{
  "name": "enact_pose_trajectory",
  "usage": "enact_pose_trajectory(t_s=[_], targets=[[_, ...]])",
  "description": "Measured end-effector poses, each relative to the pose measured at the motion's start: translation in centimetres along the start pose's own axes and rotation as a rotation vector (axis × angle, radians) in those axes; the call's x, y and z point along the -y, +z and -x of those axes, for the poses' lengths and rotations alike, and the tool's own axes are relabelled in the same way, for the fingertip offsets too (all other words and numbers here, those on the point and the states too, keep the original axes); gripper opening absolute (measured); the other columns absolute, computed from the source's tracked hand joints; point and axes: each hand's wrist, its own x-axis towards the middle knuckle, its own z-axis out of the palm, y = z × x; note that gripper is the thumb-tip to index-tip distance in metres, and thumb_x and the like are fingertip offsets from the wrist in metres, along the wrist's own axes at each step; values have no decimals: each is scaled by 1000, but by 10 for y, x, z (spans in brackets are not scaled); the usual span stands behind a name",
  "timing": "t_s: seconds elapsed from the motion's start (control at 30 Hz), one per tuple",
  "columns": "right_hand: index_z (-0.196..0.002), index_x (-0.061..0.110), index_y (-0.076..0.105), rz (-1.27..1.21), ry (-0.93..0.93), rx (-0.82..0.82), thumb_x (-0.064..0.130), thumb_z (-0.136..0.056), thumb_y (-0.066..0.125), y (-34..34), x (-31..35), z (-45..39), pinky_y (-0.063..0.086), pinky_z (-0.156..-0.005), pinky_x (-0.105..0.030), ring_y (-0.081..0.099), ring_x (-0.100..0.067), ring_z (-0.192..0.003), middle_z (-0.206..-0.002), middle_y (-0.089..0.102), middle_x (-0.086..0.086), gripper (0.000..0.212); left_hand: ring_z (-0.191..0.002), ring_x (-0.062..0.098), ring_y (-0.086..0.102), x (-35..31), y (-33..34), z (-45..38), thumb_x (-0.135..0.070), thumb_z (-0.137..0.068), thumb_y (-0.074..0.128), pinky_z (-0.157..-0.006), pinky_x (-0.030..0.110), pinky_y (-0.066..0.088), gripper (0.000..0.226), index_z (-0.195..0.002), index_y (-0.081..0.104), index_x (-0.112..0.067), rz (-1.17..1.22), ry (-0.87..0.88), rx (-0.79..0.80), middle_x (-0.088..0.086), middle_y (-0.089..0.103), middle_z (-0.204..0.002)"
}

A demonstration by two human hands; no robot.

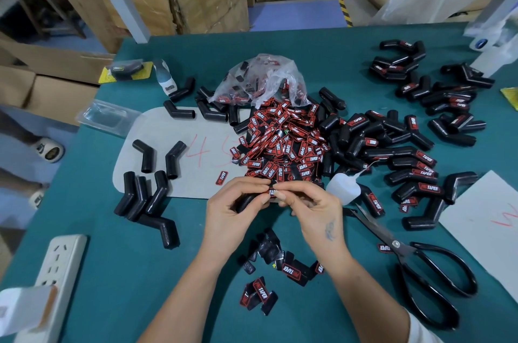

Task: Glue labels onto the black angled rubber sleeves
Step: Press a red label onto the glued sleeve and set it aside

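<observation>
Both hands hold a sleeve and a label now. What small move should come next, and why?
Probably press the label flat onto the black sleeve. The left hand grips the sleeve, and the right hand pinches the label right against it, so seating seems the step left. Whether glue is already on cannot be seen.

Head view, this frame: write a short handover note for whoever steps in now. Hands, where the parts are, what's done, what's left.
Left hand holds a black sleeve; right hand pinches a label against it, with both hands meeting above the table's near middle.
Loose label pile sits mid-table, spilling from a plastic bag.
Glue bottle lies just right of the hands; scissors beyond it.
Done: labelled sleeves heaped on the right.
Left: unlabelled sleeves on the left.
</observation>
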Motion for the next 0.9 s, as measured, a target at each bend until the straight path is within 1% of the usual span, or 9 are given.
enact_pose_trajectory(t_s=[0.13,0.23,0.3,0.4,0.47,0.53,0.6,0.77,0.9], targets=[[-99,40,83,6,-9,64,13,-94,77,-1,3,0,53,-71,-16,74,-12,-79,-95,80,4,28,-109,27,73,0,-1,0,-26,-88,80,-86,41,64,10,-98,82,-26,-8,7,4,1,77,-111],[-98,38,83,-50,31,84,15,-90,80,1,7,0,54,-72,-18,74,-12,-80,-93,80,0,25,-108,22,73,0,-1,0,-13,-88,81,-84,34,64,14,-97,82,-24,20,-6,7,2,77,-111],[-96,34,84,-94,53,82,16,-88,81,1,9,1,53,-71,-16,74,-12,-79,-90,80,-3,21,-108,22,73,0,-1,0,-12,-88,80,-84,34,64,15,-96,82,-24,47,-17,12,3,77,-111],[-93,31,85,-107,79,59,7,-88,80,1,9,0,51,-69,-13,73,-10,-76,-87,81,-2,25,-111,25,72,0,-2,0,-24,-88,78,-88,44,64,10,-98,82,-24,14,2,24,1,77,-112],[-91,27,85,-107,96,41,3,-88,79,1,8,-1,51,-67,-13,73,-9,-74,-85,81,-2,24,-113,28,72,4,-4,-1,-24,-90,77,-92,55,62,12,-100,82,-20,-35,15,35,0,77,-113],[-92,22,84,-112,101,24,1,-87,79,2,8,-2,51,-68,-13,74,-10,-74,-85,81,-3,22,-113,29,73,7,-5,-2,-23,-91,77,-94,60,59,12,-102,82,-20,-81,40,44,-2,78,-114],[-92,21,84,-128,99,10,-2,-87,78,4,7,-2,53,-69,-15,74,-13,-74,-85,81,-5,24,-112,26,74,7,-5,-2,-23,-92,78,-96,57,59,13,-104,81,-25,-120,69,39,-5,78,-114],[-90,29,86,-131,95,-4,0,-88,78,4,6,-1,57,-75,-23,76,-22,-78,-87,81,-7,30,-110,16,75,6,-4,-2,-23,-91,79,-100,30,56,12,-102,82,-28,-164,95,13,-11,79,-113],[-90,30,86,-116,86,-17,-1,-89,78,5,6,-1,60,-80,-28,77,-27,-81,-88,81,-7,32,-110,16,75,5,-3,-1,-23,-90,80,-100,27,56,13,-102,82,-26,-142,79,5,-10,80,-113]])
